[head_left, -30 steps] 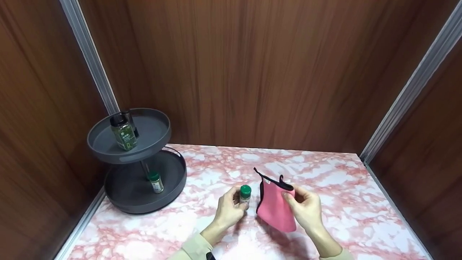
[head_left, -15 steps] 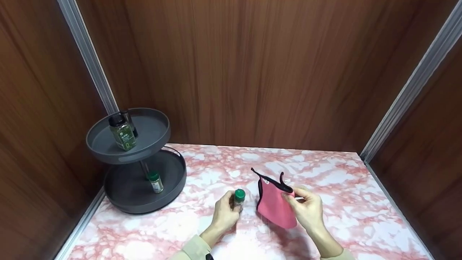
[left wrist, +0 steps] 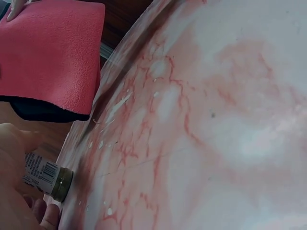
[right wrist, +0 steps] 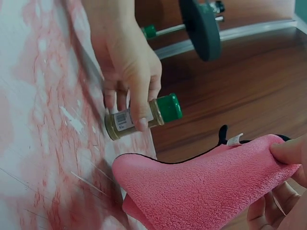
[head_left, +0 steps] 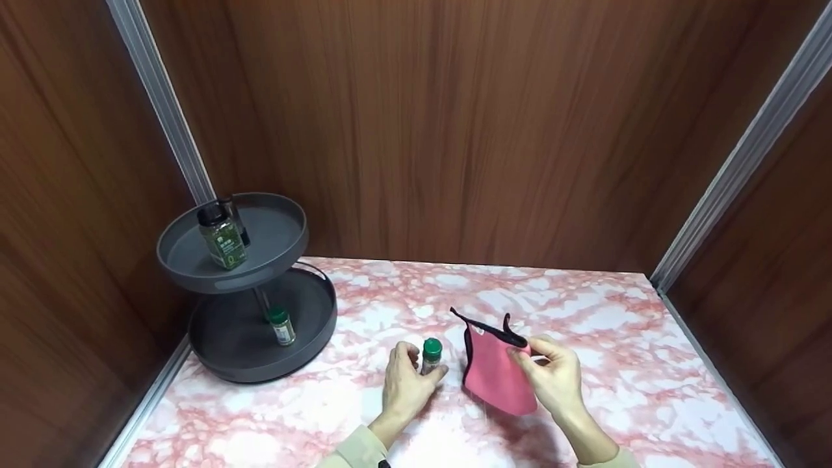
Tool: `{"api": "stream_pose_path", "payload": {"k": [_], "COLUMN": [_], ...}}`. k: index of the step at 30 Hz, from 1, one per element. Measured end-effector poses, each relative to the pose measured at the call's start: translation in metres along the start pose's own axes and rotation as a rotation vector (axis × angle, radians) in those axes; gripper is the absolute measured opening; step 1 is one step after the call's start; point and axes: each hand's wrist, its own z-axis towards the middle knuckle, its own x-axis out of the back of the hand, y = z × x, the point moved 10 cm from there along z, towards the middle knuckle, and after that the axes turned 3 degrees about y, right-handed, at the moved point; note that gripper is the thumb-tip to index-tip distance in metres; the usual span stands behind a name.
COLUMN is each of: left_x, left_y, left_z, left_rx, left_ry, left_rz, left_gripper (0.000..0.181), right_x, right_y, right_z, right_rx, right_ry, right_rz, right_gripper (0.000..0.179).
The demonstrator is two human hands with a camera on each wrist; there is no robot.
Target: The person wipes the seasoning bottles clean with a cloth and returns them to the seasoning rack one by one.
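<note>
In the head view, my left hand (head_left: 406,383) is around a small green-capped spice jar (head_left: 431,351), its fingers loosened and spread, with a gap beside the jar. The right wrist view shows the left thumb against the jar's label (right wrist: 125,120); the jar stands upright with its base on the table. My right hand (head_left: 556,374) pinches the top edge of a pink fuzzy fabric piece (head_left: 497,377) with black edging, a black loop and a small white tag. The fabric hangs just right of the jar, apart from it. Right fingers behind the cloth are partly hidden.
A dark grey two-tier round rack (head_left: 260,370) stands at the left. Its upper tray holds a black-capped green-labelled jar (head_left: 223,244) and a dark bottle behind it; below is another green-capped jar (head_left: 282,327). Brown panels (head_left: 416,130) enclose the pink marbled table (head_left: 403,292).
The left hand has moved the spice jar slightly left and down, away from the fabric. Its fingers have since spread from the jar. The right hand and fabric have barely moved.
</note>
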Motion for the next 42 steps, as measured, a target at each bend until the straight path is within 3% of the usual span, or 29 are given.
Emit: {"api": "stream_pose_path", "payload": {"k": [13, 26, 32, 37, 42], "left_x": [0.000, 0.002, 0.004, 0.004, 0.001], "left_y": [0.004, 0.010, 0.034, 0.060, 0.076], "left_z": [0.000, 0.001, -0.002, -0.005, -0.006], "left_rx": [-0.062, -0.100, -0.130, -0.180, -0.190], "left_ry": [-0.036, -0.039, -0.065, -0.083, -0.095], "left_rz": [-0.080, -0.125, -0.230, -0.262, -0.289], "left_gripper": [0.031, 0.033, 0.033, 0.032, 0.032], "right_x": [-0.003, -0.006, -0.007, -0.014, -0.023], "right_y": [-0.001, 0.002, -0.005, -0.015, -0.021], "right_z": [0.000, -0.002, 0.002, 0.007, 0.009], "right_rx": [0.023, -0.044, -0.025, 0.022, 0.060], "right_ry": [-0.004, 0.004, 0.028, 0.036, 0.030], "right_rz": [-0.016, -0.026, -0.042, 0.006, 0.023], "right_gripper": [0.008, 0.006, 0.006, 0.011, 0.012]}}
